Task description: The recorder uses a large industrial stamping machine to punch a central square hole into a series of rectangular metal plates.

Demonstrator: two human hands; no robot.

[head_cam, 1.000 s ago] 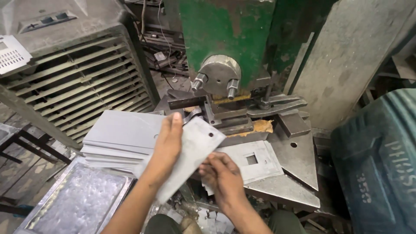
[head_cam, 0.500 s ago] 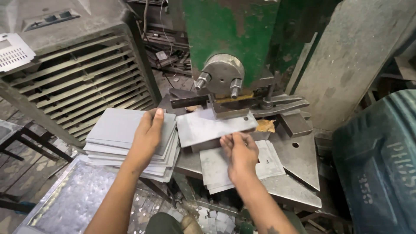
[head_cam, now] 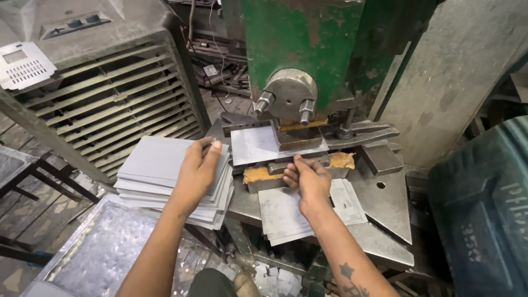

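Press ram (head_cam: 289,99) hides the sheet's (head_cam: 256,144) far edge; hands, left (head_cam: 197,171) flat, right (head_cam: 309,179) pinching it.

A big green machine body (head_cam: 297,38) stands at the back; to its left sits a grey box with slanted metal slats (head_cam: 104,104); a flat grey slab (head_cam: 456,71) leans on the right — below, the dirty floor (head_cam: 33,220) holds little metal scraps (head_cam: 269,275).
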